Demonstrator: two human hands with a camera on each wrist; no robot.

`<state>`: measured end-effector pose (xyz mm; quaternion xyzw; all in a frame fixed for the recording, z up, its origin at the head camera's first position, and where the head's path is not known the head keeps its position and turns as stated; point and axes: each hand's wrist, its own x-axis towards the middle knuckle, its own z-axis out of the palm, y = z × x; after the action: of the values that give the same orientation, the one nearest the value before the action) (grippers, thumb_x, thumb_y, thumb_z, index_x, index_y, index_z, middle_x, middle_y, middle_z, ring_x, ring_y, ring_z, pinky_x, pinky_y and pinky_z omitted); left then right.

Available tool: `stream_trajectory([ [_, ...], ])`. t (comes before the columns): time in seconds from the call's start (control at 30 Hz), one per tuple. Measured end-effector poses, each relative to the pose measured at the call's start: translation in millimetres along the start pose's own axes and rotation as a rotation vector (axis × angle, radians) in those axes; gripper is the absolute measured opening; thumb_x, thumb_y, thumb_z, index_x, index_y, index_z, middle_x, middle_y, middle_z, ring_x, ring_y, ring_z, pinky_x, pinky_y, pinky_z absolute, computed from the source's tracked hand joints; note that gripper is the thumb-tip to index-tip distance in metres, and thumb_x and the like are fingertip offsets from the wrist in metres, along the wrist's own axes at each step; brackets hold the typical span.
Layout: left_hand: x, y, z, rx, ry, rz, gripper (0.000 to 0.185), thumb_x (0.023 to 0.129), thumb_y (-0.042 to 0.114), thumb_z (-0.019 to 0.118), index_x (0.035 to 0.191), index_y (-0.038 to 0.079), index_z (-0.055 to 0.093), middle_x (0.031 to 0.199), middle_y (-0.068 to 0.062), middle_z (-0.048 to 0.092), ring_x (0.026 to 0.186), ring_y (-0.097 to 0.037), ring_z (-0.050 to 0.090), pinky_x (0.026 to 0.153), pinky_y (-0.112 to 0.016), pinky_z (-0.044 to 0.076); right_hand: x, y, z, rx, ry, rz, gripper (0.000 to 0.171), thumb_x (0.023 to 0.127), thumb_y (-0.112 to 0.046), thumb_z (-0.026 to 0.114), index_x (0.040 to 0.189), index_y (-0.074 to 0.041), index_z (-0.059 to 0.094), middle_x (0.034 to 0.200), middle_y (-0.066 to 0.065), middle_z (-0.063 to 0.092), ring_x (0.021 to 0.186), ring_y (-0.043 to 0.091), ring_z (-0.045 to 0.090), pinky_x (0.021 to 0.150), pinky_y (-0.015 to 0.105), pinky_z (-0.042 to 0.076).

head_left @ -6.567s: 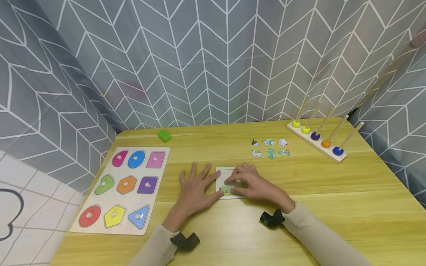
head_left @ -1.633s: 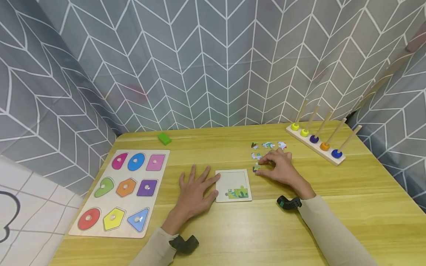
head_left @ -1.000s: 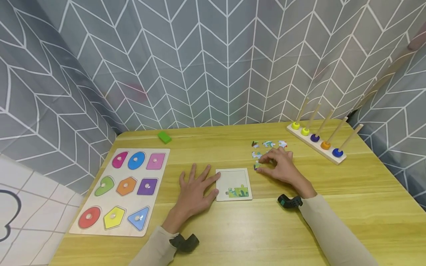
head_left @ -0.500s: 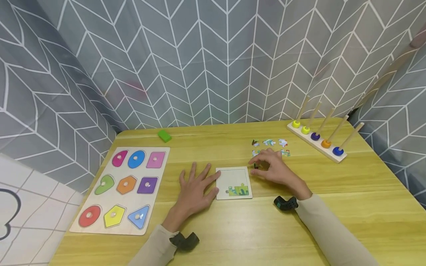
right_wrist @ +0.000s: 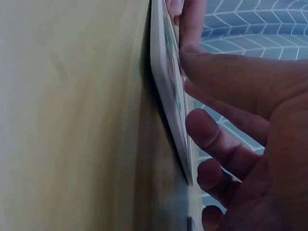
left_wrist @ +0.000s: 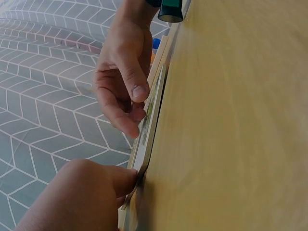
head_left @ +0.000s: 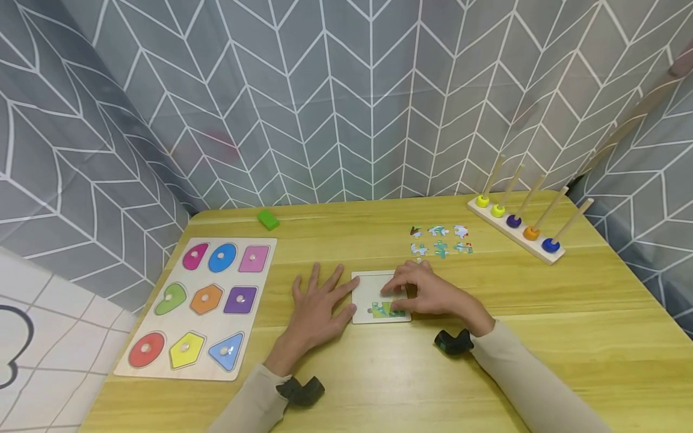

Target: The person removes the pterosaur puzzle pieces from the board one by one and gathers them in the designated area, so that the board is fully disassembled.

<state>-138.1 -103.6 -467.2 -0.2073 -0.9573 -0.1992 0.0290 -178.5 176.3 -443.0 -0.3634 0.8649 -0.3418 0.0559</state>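
A shallow white puzzle tray (head_left: 365, 287) lies on the table, with joined green jigsaw pieces (head_left: 381, 310) along its lower edge. My left hand (head_left: 320, 307) is spread flat beside it, index finger and thumb at the tray's left edge. Over the tray's right part, my right hand (head_left: 430, 291) bends thumb and index finger toward each other around a puzzle piece, mostly hidden under the fingers. In the left wrist view the right hand (left_wrist: 126, 77) hovers close over the tray. The right wrist view shows its thumb right at the tray's surface (right_wrist: 171, 77).
Several loose jigsaw pieces (head_left: 440, 230) lie in two rows behind the tray. A knobbed shape board (head_left: 181, 322) is at left, a green block (head_left: 267, 219) at the back. A pegged stand with coloured rings (head_left: 517, 234) stands back right, before a grey patterned curtain (head_left: 346, 102).
My right hand has moved left and nearer from the loose pieces to over the tray. The dark green and purple piece has left its spot by the rows. My left hand stays put.
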Motion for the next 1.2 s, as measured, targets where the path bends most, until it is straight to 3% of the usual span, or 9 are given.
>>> stream_trajectory([
  [0.3, -0.3, 0.4, -0.6, -0.003, 0.007, 0.005, 0.051, 0.100, 0.051, 0.048, 0.150, 0.039, 0.049, 0.167, -0.002, 0.034, 0.156, -0.050, 0.012, 0.115, -0.076, 0.005, 0.0, -4.9, 2.0, 0.049, -0.080, -0.013, 0.023, 0.084, -0.021, 0.084, 0.107, -0.023, 0.080, 0.083, -0.013, 0.063, 0.081, 0.007, 0.051, 0.079, 0.036, 0.026],
  [1.2, -0.4, -0.2, 1.1, 0.013, 0.015, 0.012, 0.054, 0.098, 0.054, 0.050, 0.150, 0.038, 0.050, 0.166, -0.002, 0.036, 0.155, -0.051, 0.014, 0.115, -0.076, 0.006, -0.8, -9.6, 2.9, 0.077, -0.105, 0.043, 0.020, 0.083, -0.021, 0.084, 0.102, -0.025, 0.077, 0.073, -0.014, 0.060, 0.079, 0.008, 0.048, 0.081, 0.038, 0.020],
])
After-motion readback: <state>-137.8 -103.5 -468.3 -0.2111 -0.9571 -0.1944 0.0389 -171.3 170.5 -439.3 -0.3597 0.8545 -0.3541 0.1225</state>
